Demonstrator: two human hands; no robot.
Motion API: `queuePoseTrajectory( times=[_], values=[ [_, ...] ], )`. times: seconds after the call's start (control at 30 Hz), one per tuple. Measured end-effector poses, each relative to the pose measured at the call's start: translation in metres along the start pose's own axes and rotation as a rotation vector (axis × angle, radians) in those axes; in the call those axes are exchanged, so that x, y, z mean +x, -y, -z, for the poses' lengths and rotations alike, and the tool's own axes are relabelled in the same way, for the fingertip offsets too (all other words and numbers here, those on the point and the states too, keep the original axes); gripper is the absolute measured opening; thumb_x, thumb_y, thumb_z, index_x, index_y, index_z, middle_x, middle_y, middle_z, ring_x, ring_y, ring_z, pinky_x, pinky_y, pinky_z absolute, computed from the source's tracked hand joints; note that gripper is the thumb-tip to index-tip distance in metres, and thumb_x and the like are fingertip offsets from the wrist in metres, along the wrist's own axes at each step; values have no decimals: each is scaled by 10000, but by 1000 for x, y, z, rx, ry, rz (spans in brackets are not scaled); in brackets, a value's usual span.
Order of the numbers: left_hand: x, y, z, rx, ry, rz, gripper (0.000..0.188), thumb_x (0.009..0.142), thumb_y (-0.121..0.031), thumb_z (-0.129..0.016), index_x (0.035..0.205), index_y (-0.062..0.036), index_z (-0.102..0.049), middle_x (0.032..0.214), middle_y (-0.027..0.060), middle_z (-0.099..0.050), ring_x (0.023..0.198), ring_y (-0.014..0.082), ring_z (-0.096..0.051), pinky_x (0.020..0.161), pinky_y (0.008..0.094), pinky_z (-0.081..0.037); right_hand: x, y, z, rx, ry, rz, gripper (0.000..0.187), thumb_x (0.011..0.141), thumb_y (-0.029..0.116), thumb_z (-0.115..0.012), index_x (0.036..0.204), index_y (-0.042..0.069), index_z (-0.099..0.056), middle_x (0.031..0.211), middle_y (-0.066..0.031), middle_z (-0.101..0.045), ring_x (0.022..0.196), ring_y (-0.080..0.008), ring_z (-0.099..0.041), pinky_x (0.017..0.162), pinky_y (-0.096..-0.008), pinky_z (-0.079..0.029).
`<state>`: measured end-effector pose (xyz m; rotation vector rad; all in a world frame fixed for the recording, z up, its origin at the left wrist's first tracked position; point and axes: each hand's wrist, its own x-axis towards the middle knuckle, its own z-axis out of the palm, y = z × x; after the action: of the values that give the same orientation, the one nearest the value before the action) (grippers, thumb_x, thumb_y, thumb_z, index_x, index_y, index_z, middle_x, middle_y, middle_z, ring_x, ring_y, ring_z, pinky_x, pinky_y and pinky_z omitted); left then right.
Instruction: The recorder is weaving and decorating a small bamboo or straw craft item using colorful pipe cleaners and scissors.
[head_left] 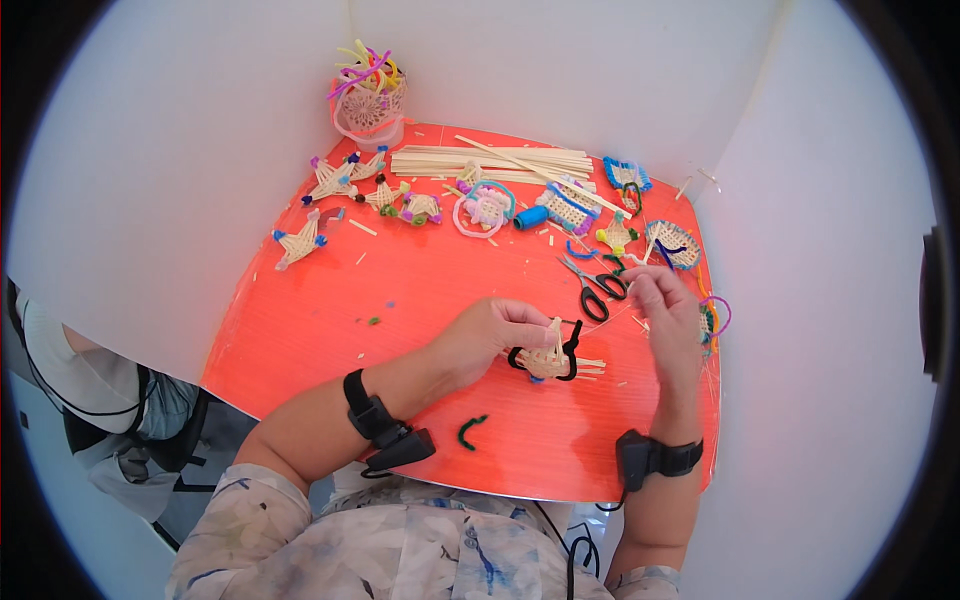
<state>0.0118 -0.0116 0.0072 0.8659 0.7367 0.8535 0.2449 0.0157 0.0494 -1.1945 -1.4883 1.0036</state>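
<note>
My left hand [485, 335] pinches a small woven piece [545, 364] of pale strips between thumb and fingers, above the red table. A black pipe cleaner [573, 352] bends around the piece, and loose strip ends stick out to its right. Up and to the right, my right hand [668, 315] is raised with thumb and fingers pressed together. A thin, pale thread [610, 319] runs from the woven piece up to these fingers. Black-handled scissors [593, 302] lie on the table just left of my right hand.
Along the back of the table [330, 330] lie pale flat strips [490, 160], several woven star shapes [300, 240], a blue thread spool [532, 217] and small woven baskets [672, 245]. A pot of pipe cleaners [370, 105] stands in the back-left corner. White walls enclose the table's back and right.
</note>
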Motion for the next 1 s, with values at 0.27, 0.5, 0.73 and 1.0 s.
queuePoseTrajectory(
  times=[0.27,0.5,0.73,1.0],
  values=[
    [0,-2,4,-47,26,-5,85,844,-85,-685,880,-9,-675,850,95,-699,763,154,-665,710,281,-513,39,-27,26,-672,-200,84,157,847,150,-673,898,3,-678,802,-109,-648,686,-201,-594,642,-341,-463],
    [1,0,4,-25,20,-37,85,833,-85,-697,870,-12,-676,839,82,-697,743,142,-657,689,271,-506,68,-73,8,-1021,-144,118,119,787,120,-688,849,19,-687,904,-173,-624,858,-337,-617,728,-441,-497],
    [3,0,5,-14,28,-36,85,831,-83,-698,876,-15,-677,838,74,-695,754,139,-659,702,269,-505,85,-74,33,-698,-54,1,78,786,77,-659,838,19,-648,750,-124,-636,667,-237,-625,614,-362,-499],
    [2,0,7,-16,47,-28,90,829,-82,-702,881,-13,-677,836,71,-695,741,143,-664,686,281,-514,68,-5,33,-311,20,-175,82,869,97,-622,864,16,-616,676,-5,-590,566,-48,-529,496,-215,-420]
  ],
)
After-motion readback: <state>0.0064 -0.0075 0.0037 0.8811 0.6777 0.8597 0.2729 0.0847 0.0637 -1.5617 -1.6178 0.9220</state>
